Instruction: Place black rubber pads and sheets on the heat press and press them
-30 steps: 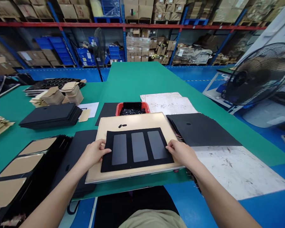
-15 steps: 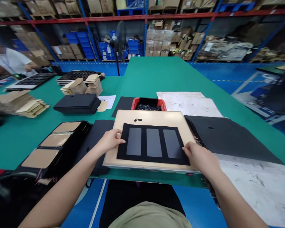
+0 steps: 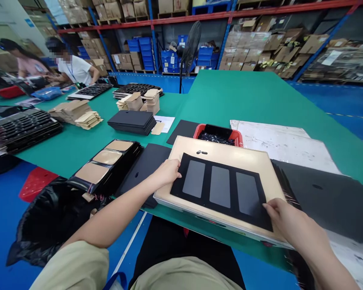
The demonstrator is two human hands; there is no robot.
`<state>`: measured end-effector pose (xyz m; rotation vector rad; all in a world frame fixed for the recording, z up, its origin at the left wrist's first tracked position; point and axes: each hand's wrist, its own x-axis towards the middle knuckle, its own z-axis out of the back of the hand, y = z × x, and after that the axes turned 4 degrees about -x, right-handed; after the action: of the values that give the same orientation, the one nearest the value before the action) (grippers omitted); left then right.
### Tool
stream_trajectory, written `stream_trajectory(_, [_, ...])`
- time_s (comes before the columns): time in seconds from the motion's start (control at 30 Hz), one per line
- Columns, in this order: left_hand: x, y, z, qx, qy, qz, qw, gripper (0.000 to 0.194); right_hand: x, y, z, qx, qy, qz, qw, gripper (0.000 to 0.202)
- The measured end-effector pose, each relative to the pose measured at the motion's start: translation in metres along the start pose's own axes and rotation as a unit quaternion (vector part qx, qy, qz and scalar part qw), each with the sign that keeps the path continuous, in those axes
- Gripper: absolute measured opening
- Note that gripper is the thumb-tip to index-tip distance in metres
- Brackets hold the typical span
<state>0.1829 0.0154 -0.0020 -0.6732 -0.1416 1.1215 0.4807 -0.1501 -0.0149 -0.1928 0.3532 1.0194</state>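
A black sheet with three greyish rectangular windows (image 3: 220,189) lies on a pale lit board (image 3: 230,150) in front of me. My left hand (image 3: 168,173) pinches the sheet's left edge between thumb and fingers. At the opposite edge, near the lower right corner, my right hand (image 3: 282,215) grips it the same way. Two small dark oval pieces (image 3: 201,152) rest on the board above the sheet. Just behind the board is a red basket (image 3: 237,137) filled with small black shiny pieces.
Left of the board are black sheets (image 3: 151,159) and a stack with tan panels (image 3: 107,157). A black-bagged bin (image 3: 48,225) stands below the table edge. More black sheets (image 3: 329,197) lie at right. Two people (image 3: 75,68) sit at far left; a fan (image 3: 191,46) stands behind.
My view has turned to the left, so the scene sits further right and appears tilted. Both hands still hold the sheet's edges on the board.
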Motion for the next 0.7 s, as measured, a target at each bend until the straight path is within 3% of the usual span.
stream_trajectory(0.27, [0.004, -0.001, -0.004, 0.047, -0.001, -0.001, 0.999, 0.023, 0.001, -0.004, -0.004, 0.014, -0.02, 0.012, 1.0, 0.031])
stream_trajectory(0.47, [0.018, 0.013, -0.001, 0.049, -0.054, 0.003, 0.997, 0.041, 0.004, -0.01, -0.007, 0.058, -0.027, 0.015, 0.998, 0.032])
stream_trajectory(0.6, [0.032, 0.022, 0.004, 0.044, -0.09, -0.039, 0.994, 0.032, 0.005, -0.011, -0.003, 0.108, -0.078, 0.009, 0.991, 0.042])
stream_trajectory(0.7, [0.04, 0.026, 0.006, 0.047, -0.087, -0.072, 0.993, 0.014, 0.008, -0.004, 0.002, 0.114, -0.118, 0.04, 0.986, 0.047])
